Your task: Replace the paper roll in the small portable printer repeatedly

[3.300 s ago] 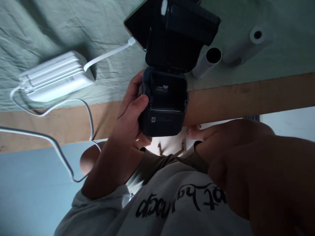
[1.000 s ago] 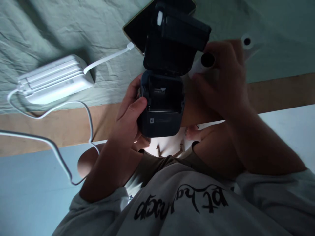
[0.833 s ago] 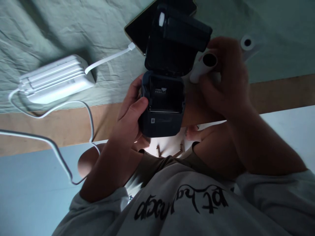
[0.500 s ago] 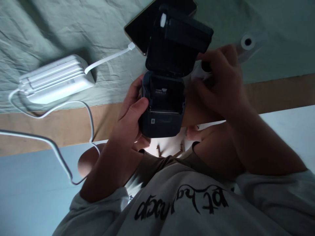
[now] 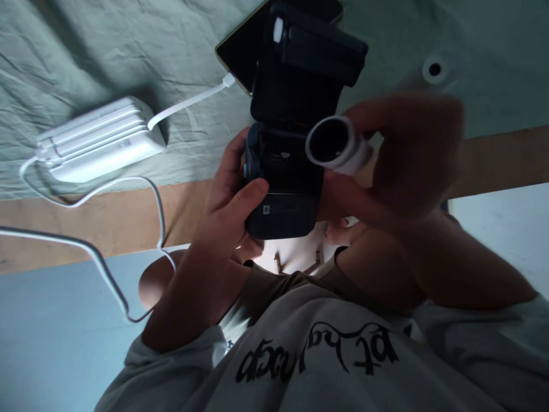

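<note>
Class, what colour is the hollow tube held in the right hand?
White, with a dark hollow centre; the tube shows in the head view.

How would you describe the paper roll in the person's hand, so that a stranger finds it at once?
Start at the dark printer with its lid open, gripped by the left hand. Just right of it, the right hand holds a white paper roll. Unlike the other roll lying on the green cloth, its wide dark core faces the camera.

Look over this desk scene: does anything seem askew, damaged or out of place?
Nothing looks damaged or spilled. The dark printer in the left hand has its lid open. The right hand holds a white roll beside it. A second roll lies on the cloth.
</note>
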`<state>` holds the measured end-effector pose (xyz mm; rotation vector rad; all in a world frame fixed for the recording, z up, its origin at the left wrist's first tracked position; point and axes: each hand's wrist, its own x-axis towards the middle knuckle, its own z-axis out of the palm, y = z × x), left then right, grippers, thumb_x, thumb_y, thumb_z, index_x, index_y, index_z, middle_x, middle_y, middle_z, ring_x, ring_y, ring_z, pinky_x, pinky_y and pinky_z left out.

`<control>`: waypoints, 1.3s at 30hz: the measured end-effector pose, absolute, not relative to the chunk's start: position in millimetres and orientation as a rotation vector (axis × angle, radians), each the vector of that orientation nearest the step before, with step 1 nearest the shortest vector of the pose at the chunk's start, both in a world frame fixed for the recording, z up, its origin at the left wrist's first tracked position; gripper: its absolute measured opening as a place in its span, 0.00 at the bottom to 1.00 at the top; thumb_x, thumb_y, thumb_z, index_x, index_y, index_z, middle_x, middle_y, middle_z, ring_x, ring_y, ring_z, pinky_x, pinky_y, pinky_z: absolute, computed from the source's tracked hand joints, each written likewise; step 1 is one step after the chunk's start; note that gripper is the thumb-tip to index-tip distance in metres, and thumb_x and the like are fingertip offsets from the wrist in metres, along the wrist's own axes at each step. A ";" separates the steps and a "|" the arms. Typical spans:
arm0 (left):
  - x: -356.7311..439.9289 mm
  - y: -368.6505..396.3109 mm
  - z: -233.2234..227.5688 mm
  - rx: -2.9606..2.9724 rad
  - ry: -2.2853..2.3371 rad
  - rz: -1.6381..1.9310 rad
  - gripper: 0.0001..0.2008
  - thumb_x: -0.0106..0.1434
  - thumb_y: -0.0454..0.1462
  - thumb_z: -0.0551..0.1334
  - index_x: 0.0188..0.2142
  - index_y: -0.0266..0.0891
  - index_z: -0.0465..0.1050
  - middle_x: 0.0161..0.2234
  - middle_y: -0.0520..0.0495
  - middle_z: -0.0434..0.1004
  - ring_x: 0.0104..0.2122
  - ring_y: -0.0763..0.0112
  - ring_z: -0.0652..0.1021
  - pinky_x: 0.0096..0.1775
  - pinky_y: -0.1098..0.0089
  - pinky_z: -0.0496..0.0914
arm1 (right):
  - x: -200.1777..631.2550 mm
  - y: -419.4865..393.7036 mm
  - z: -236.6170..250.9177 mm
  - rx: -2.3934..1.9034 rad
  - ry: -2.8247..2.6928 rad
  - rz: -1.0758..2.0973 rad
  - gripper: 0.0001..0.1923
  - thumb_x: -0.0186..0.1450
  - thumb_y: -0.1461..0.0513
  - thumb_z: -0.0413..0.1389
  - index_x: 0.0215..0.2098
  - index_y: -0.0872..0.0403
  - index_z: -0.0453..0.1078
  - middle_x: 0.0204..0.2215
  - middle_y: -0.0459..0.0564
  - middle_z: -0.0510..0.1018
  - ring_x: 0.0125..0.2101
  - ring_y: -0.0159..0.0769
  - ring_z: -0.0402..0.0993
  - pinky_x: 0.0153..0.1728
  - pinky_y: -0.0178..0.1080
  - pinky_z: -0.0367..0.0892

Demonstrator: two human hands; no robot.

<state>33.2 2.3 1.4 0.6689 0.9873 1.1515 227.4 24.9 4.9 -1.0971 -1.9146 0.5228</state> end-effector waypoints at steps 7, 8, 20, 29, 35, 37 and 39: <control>32.1 -0.4 -1.0 0.710 1.005 1.174 0.22 0.56 0.37 0.66 0.51 0.40 0.68 0.43 0.47 0.78 0.36 0.70 0.78 0.29 0.74 0.73 | 203.2 28.8 2.9 -1.234 -2.106 0.219 0.13 0.60 0.61 0.60 0.41 0.49 0.62 0.41 0.44 0.79 0.41 0.36 0.78 0.38 0.41 0.69; 31.7 -0.8 -0.9 0.706 1.013 1.167 0.23 0.56 0.37 0.66 0.51 0.40 0.68 0.43 0.48 0.78 0.37 0.70 0.79 0.30 0.75 0.73 | 202.6 30.1 2.2 -1.243 -2.106 0.205 0.13 0.60 0.61 0.60 0.40 0.50 0.63 0.41 0.44 0.79 0.41 0.36 0.79 0.38 0.41 0.69; 30.9 -2.5 4.1 0.666 1.089 1.099 0.24 0.55 0.36 0.64 0.52 0.44 0.66 0.42 0.49 0.77 0.38 0.66 0.80 0.34 0.70 0.76 | 201.1 33.8 2.1 -1.032 -2.070 0.268 0.10 0.54 0.68 0.61 0.34 0.52 0.68 0.36 0.46 0.76 0.37 0.32 0.74 0.37 0.37 0.68; 31.1 -0.8 0.4 0.717 1.076 1.125 0.22 0.56 0.38 0.65 0.51 0.43 0.68 0.43 0.48 0.78 0.39 0.68 0.80 0.32 0.73 0.73 | 205.4 30.8 2.2 -1.081 -2.117 0.249 0.02 0.61 0.63 0.58 0.31 0.50 0.70 0.33 0.45 0.76 0.34 0.31 0.72 0.34 0.37 0.66; 27.1 -0.4 -10.6 0.792 0.948 1.190 0.21 0.59 0.44 0.64 0.51 0.43 0.70 0.44 0.49 0.77 0.42 0.69 0.78 0.39 0.71 0.74 | 204.7 16.5 4.3 -0.918 -2.121 0.238 0.03 0.62 0.61 0.58 0.30 0.50 0.68 0.28 0.43 0.76 0.31 0.32 0.71 0.35 0.40 0.64; 22.0 0.3 -16.7 0.867 0.903 1.174 0.24 0.57 0.41 0.66 0.53 0.43 0.70 0.46 0.49 0.77 0.42 0.69 0.77 0.40 0.71 0.73 | 204.4 12.2 2.5 -0.867 -2.159 0.245 0.05 0.63 0.58 0.59 0.32 0.49 0.69 0.30 0.42 0.77 0.33 0.32 0.72 0.35 0.41 0.63; 16.2 0.9 -21.3 0.921 0.901 1.146 0.29 0.54 0.35 0.68 0.56 0.44 0.69 0.48 0.49 0.78 0.43 0.67 0.77 0.41 0.70 0.73 | 206.4 11.6 0.3 -0.836 -2.191 0.230 0.07 0.63 0.55 0.60 0.33 0.49 0.70 0.31 0.41 0.79 0.34 0.33 0.73 0.35 0.41 0.62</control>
